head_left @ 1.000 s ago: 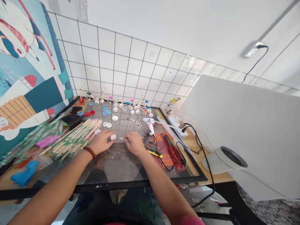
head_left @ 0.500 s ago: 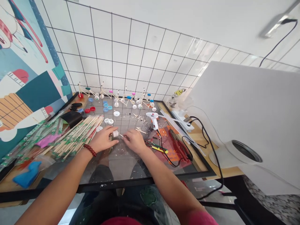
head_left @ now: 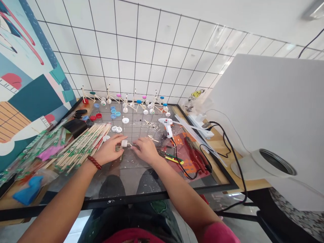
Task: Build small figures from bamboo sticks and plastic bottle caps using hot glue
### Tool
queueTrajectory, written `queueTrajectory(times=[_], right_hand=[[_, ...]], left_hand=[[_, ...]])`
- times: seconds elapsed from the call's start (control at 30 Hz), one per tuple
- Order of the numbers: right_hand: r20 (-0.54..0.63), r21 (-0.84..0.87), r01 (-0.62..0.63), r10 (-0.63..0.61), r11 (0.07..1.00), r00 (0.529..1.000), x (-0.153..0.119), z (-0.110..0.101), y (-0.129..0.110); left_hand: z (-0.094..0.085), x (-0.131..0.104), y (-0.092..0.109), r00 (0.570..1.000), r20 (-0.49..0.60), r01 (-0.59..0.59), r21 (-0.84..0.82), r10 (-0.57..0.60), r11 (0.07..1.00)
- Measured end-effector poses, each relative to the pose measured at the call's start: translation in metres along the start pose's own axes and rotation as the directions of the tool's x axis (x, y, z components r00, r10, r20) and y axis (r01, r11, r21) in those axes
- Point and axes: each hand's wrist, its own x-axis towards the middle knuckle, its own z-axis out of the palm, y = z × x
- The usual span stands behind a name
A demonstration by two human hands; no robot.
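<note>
My left hand (head_left: 110,148), with a red bead bracelet at the wrist, is beside a small white cylindrical piece (head_left: 124,143). Its thumb and fingers are apart, and the piece stands at the fingertips' right side. A short thin stick (head_left: 130,144) points from my right hand (head_left: 144,149) towards that white piece. The fingers of my right hand are bent together near the stick's end; their grip is too small to make out clearly. White caps (head_left: 116,129) lie just behind my left hand.
Bundled wrapped sticks (head_left: 83,145) lie at left. Stick models with coloured caps (head_left: 139,101) line the back. On the right are a white glue gun (head_left: 167,126), red-handled pliers (head_left: 193,155), a yellow cutter (head_left: 174,160), a power strip (head_left: 202,126) and a white pot (head_left: 263,163).
The view has shifted slightly. My right hand's fingers have drawn back a little from the white piece; my left hand remains beside it.
</note>
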Motion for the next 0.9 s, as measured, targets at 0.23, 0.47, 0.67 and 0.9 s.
queueTrajectory(times=[0.23, 0.47, 0.67, 0.9], right_hand=[[0.042, 0.017, -0.013, 0.012, 1.000, 0.999, 0.003, 0.000, 0.006], [-0.154, 0.456, -0.044, 0.128, 0.889, 0.980, 0.004, 0.014, 0.023], [-0.193, 0.547, -0.038, 0.170, 0.836, 0.966, 0.007, 0.012, 0.026], [-0.155, 0.651, -0.045, 0.191, 0.758, 0.969, 0.005, 0.014, 0.023]], left_hand=[[0.001, -0.002, 0.000, 0.999, 0.024, -0.028, 0.080, 0.026, 0.996], [0.009, -0.003, 0.002, 0.998, -0.039, -0.037, 0.133, 0.043, 0.990], [0.014, -0.002, 0.003, 0.992, -0.124, -0.007, 0.043, 0.012, 0.999], [0.012, -0.001, 0.021, 0.949, 0.036, 0.259, -0.657, -0.313, 0.709]])
